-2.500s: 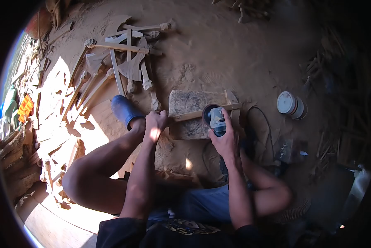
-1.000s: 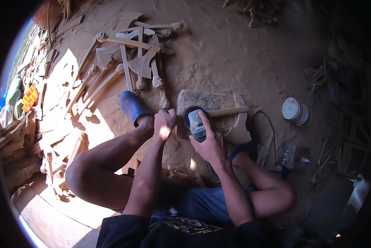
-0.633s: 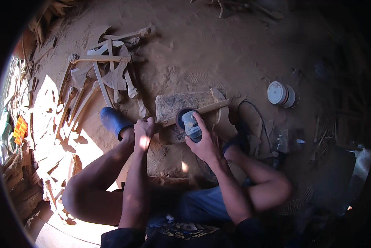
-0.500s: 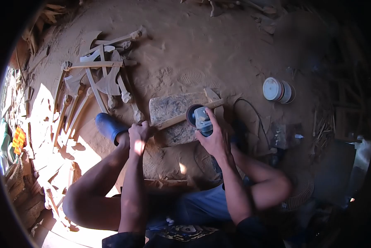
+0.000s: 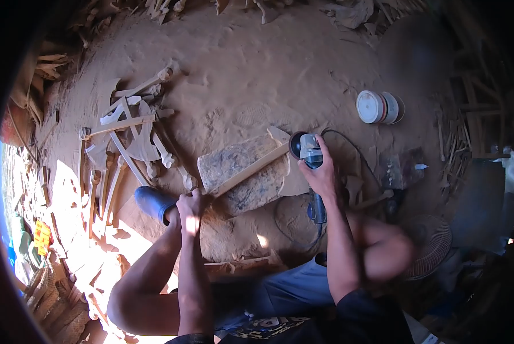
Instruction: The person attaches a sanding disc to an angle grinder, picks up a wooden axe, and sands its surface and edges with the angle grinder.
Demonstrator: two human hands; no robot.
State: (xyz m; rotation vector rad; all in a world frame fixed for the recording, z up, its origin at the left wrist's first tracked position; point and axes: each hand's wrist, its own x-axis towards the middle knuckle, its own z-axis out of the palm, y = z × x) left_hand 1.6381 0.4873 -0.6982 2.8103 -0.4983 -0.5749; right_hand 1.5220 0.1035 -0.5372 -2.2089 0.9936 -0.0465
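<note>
A pale wooden axe [image 5: 248,170] lies slanted across a worn, stained block [image 5: 227,162] on the ground. My left hand [image 5: 190,204] is closed around the lower left end of its handle. In my right hand [image 5: 321,173] is an angle grinder [image 5: 311,144], gripped near its head, with the body running down below the hand. Its dark round disc [image 5: 296,145] is at the axe's head end, seemingly against the wood, though the exact contact is hidden. The axe head's broad blade shows below the disc.
Several similar wooden axes [image 5: 132,121] lie heaped on the sandy ground at left, near my blue shoe [image 5: 152,204]. A white bucket [image 5: 371,107] lies at upper right. The grinder's cord [image 5: 357,153] loops right of the block. A fan guard [image 5: 432,246] stands by my right knee.
The grinder has moved right along the handle to the axe's head end, and more of the blade shows. My left hand keeps its grip. The whole view has shifted slightly.
</note>
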